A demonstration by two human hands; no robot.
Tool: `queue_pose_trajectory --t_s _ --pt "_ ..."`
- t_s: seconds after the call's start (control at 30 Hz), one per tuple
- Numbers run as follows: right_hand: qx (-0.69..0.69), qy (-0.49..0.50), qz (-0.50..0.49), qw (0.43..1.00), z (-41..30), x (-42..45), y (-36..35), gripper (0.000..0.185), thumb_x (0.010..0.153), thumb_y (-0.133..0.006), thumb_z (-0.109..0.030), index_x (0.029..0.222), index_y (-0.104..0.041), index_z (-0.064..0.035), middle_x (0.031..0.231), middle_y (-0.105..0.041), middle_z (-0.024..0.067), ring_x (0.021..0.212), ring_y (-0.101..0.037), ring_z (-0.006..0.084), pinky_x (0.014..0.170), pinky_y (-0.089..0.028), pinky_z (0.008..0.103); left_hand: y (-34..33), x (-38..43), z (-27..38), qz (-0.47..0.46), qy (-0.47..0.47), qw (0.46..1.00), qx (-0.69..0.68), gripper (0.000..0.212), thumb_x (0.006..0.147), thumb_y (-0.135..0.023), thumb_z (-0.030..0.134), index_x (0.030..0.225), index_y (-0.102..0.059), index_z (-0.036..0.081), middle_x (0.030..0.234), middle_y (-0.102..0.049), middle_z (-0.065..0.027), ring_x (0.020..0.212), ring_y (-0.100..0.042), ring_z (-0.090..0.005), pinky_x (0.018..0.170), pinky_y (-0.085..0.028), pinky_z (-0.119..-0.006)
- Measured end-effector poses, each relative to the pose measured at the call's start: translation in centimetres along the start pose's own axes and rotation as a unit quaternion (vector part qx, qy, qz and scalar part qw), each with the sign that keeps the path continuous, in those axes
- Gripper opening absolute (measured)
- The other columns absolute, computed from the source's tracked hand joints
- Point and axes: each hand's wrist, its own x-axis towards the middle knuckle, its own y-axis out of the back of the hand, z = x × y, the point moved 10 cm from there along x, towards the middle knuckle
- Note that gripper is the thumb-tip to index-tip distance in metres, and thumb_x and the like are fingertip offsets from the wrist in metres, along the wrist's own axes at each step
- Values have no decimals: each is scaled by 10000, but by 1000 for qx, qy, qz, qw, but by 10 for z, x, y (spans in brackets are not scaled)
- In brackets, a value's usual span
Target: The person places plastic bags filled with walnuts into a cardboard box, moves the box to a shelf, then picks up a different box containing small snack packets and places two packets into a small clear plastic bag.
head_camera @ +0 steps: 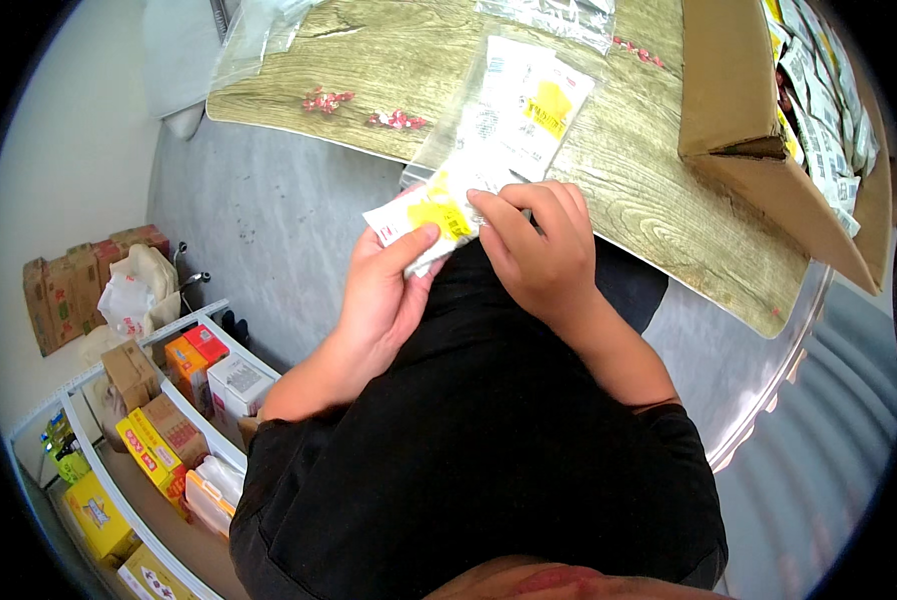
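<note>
My left hand (392, 281) holds a white and yellow printed packet (418, 217) by its lower end, the thumb on top. My right hand (542, 244) is bent over the packet's right side, its fingertips touching it. Beyond them, at the edge of the wood-patterned table (628, 172), a clear zip bag (445, 139) holds or lies under more white and yellow packets (550, 109); which of the two cannot be told. The near end of the bag reaches past the table edge.
An open cardboard box (733, 97) full of packets stands on the table at the right. Clear plastic bags (553, 11) lie along the far side. At the lower left is a white shelf rack (111, 495) with boxes; cartons (70, 292) stand by the wall.
</note>
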Motion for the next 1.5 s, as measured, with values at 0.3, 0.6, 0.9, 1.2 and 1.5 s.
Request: queue_pose_trajectory --t_s 0.3,0.6,0.9,1.2,1.5 --pt "75 14 6 997 -9 0 -10 304 762 -662 -88 1066 -655 -71 867 -571 36 774 -579 214 693 -433 345 -7 9 -7 -20 -8 998 -55 331 957 -504 39 1283 -459 -1 1238 -582 -157 1169 -565 -258 952 -503 -398" --pt "114 42 -23 992 -23 1 -13 277 755 -678 -128 1024 -653 -68 852 -579 46 759 -579 218 685 -429 347 -23 28 5 -38 -101 993 -41 368 944 -546 61 1293 -470 -25 1248 -584 -149 1119 -585 -236 945 -484 -380" --pt "-62 -106 92 988 101 72 50 374 852 -613 -178 1203 -608 -50 1011 -635 169 957 -595 341 922 -455 414 -28 29 47 -184 -251 922 231 440 898 -609 17 1317 -496 -57 1379 -507 -188 1282 -480 -253 1105 -333 -386" --pt "114 -134 3 984 97 92 54 150 817 -684 -96 958 -701 -47 873 -668 100 828 -648 206 758 -499 319 -32 31 82 -248 -359 869 232 391 924 -620 87 1283 -526 -38 1394 -489 -221 1296 -466 -311 1099 -333 -425" --pt "37 -48 13 998 89 104 73 208 784 -722 -62 990 -697 -83 868 -662 82 763 -646 214 688 -516 321 -55 47 81 -287 -363 864 197 417 925 -647 222 1254 -569 -22 1362 -521 -216 1273 -489 -298 1076 -367 -428"
